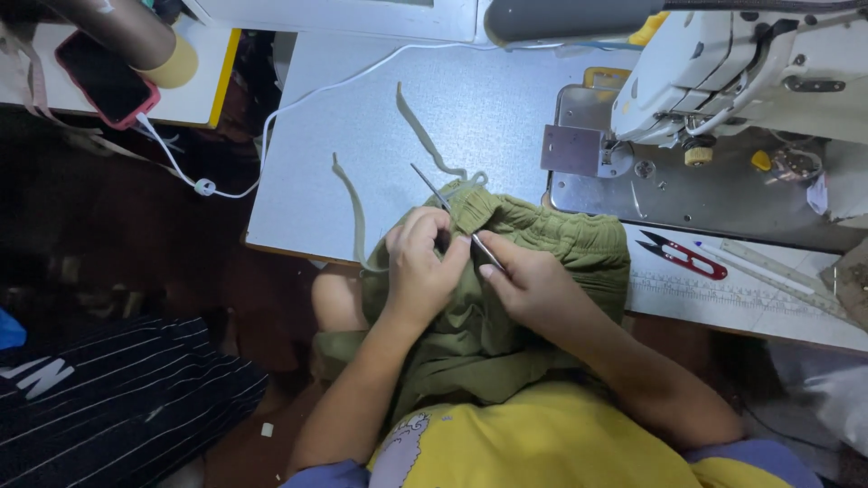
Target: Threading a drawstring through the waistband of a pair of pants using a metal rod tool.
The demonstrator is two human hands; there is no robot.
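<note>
Yellow shirt fabric [542, 443] fills the lower foreground. Above it, the left hand [423, 267] has its fingers curled shut around the gathered waistband of an olive-green cloth garment [542, 244]. The right hand [533, 285] pinches a thin metal threading rod [452, 212] that slants out beyond the left fingertips. Pushed carelessly, its tip could pierce the fabric or prick a finger. A pale drawstring cord [420, 136] trails away beyond the fingers.

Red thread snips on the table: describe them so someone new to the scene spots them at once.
Start at the white sewing machine at the top right and drop to the table edge below its metal bed. The red thread snips lie there, right of the olive green garment and beside a clear ruler. They are the only red, dark-bladed tool on that surface.
</note>
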